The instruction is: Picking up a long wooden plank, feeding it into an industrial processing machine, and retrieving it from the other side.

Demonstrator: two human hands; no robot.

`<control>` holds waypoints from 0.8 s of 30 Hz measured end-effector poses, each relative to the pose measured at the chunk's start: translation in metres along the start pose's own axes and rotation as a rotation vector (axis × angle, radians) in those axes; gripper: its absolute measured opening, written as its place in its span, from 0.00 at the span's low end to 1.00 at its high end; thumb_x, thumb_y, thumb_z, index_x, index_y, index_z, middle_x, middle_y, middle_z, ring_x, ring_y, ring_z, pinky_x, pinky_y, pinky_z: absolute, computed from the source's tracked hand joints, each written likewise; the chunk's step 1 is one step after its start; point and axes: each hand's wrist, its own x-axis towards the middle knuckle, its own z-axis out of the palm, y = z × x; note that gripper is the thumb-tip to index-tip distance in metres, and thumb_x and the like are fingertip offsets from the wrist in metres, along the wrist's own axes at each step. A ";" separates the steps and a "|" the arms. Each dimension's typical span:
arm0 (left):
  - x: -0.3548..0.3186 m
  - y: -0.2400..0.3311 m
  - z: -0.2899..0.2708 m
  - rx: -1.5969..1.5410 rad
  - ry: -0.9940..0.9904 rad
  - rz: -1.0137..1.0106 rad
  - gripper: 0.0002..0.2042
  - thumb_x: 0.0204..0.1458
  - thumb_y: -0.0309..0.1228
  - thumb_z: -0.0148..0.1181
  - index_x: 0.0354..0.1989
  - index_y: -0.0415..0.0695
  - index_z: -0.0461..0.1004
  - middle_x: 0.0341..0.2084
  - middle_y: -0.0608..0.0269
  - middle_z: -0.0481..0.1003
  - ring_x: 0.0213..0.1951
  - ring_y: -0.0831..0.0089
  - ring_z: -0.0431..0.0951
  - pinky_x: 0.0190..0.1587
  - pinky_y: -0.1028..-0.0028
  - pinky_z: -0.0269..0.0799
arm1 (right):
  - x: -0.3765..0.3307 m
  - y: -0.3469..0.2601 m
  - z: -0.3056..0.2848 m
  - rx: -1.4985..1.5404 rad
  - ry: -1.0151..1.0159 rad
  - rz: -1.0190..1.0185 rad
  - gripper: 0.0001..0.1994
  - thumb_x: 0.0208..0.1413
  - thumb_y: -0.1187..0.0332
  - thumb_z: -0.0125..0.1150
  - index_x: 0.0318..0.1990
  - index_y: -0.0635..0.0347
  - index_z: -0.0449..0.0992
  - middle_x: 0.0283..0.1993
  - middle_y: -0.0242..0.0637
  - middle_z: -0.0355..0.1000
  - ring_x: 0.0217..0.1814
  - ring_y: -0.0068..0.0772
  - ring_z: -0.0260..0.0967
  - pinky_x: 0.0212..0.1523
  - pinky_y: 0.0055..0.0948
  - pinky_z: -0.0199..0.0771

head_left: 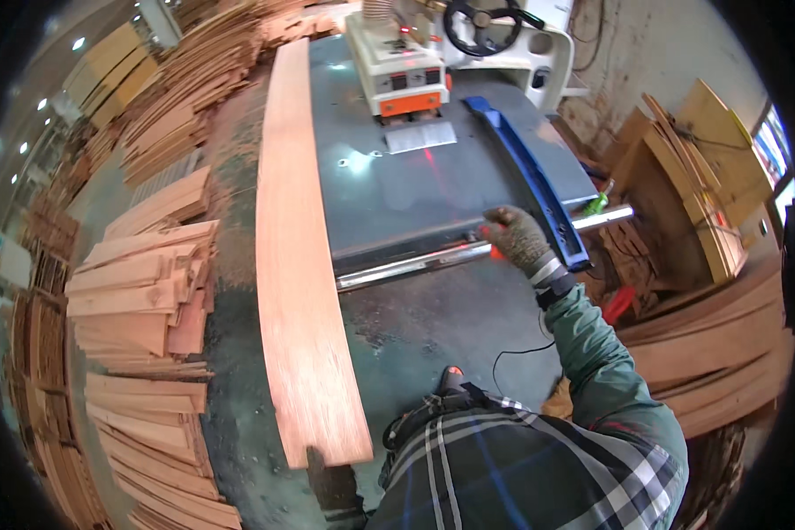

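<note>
A long, pale wooden board (302,256) extends from the near left along the left side of a grey machine table (389,203). At its near end, my left hand (334,488) in a dark glove grips the edge, thumb on top and the other fingers hidden beneath. My right hand (514,240), in a grey knitted glove, is at the table's front, over the shiny metal bar (424,265). Its fingers are curled in, with a reddish spot by them; whether they hold anything is hidden. Beside this hand lies the blue guide fence (530,177).
The saw's white housing with an orange front (406,75) stands over the table, a black handwheel (481,25) behind it. Stacked planks (141,283) line the left floor. More boards (707,362) lie at right, near a thin black cable (508,355).
</note>
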 end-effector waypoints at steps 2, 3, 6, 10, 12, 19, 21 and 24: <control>0.030 0.005 0.025 -0.214 -0.084 -0.081 0.28 0.66 0.46 0.45 0.65 0.35 0.56 0.61 0.51 0.65 0.58 0.58 0.68 0.61 0.59 0.64 | -0.012 0.012 -0.043 0.031 0.037 0.108 0.17 0.52 0.62 0.65 0.46 0.63 0.78 0.40 0.44 0.79 0.42 0.37 0.76 0.47 0.31 0.74; 0.050 0.004 0.044 -0.703 -0.102 -0.122 0.28 0.67 0.45 0.42 0.66 0.35 0.55 0.63 0.50 0.63 0.60 0.58 0.65 0.64 0.59 0.60 | -0.016 0.018 -0.062 0.060 0.048 0.117 0.16 0.52 0.63 0.65 0.46 0.63 0.78 0.39 0.44 0.79 0.41 0.36 0.76 0.46 0.31 0.74; 0.090 0.006 0.079 -0.820 -0.199 -0.194 0.30 0.65 0.48 0.44 0.66 0.35 0.54 0.65 0.49 0.59 0.64 0.58 0.59 0.68 0.59 0.53 | -0.013 0.033 -0.105 -0.228 0.054 0.192 0.16 0.51 0.59 0.65 0.42 0.61 0.79 0.36 0.46 0.78 0.39 0.41 0.77 0.43 0.35 0.74; 0.125 -0.001 0.114 -0.662 -0.090 -0.245 0.34 0.63 0.53 0.45 0.66 0.36 0.53 0.65 0.43 0.58 0.65 0.55 0.57 0.68 0.55 0.52 | 0.012 0.053 -0.129 -0.593 0.125 0.155 0.17 0.50 0.55 0.59 0.35 0.60 0.80 0.35 0.51 0.77 0.39 0.53 0.75 0.42 0.43 0.74; 0.132 -0.001 0.115 -0.537 -0.075 -0.274 0.36 0.62 0.55 0.46 0.67 0.36 0.52 0.65 0.41 0.57 0.66 0.54 0.56 0.68 0.54 0.52 | 0.036 0.062 -0.134 -0.684 0.050 0.172 0.18 0.50 0.53 0.57 0.35 0.59 0.81 0.35 0.52 0.77 0.41 0.54 0.75 0.45 0.45 0.73; 0.108 0.042 0.087 0.212 -0.351 -0.317 0.27 0.62 0.52 0.49 0.51 0.35 0.69 0.36 0.46 0.77 0.37 0.60 0.79 0.41 0.62 0.76 | 0.107 0.086 -0.110 -0.872 0.028 0.119 0.18 0.53 0.53 0.56 0.41 0.56 0.82 0.47 0.52 0.75 0.50 0.56 0.73 0.52 0.47 0.71; 0.090 0.065 0.098 0.405 -0.332 -0.119 0.22 0.63 0.46 0.50 0.47 0.34 0.72 0.34 0.49 0.78 0.34 0.64 0.79 0.38 0.66 0.77 | 0.115 0.091 -0.102 -0.864 0.005 0.094 0.19 0.55 0.53 0.55 0.43 0.56 0.82 0.50 0.51 0.74 0.52 0.56 0.72 0.54 0.47 0.71; 0.082 0.098 0.128 0.487 -0.296 0.290 0.17 0.63 0.39 0.53 0.47 0.35 0.73 0.39 0.50 0.78 0.37 0.65 0.79 0.39 0.68 0.77 | 0.116 0.097 -0.096 -0.621 0.019 0.050 0.23 0.59 0.52 0.51 0.54 0.56 0.76 0.54 0.53 0.72 0.58 0.54 0.69 0.60 0.45 0.66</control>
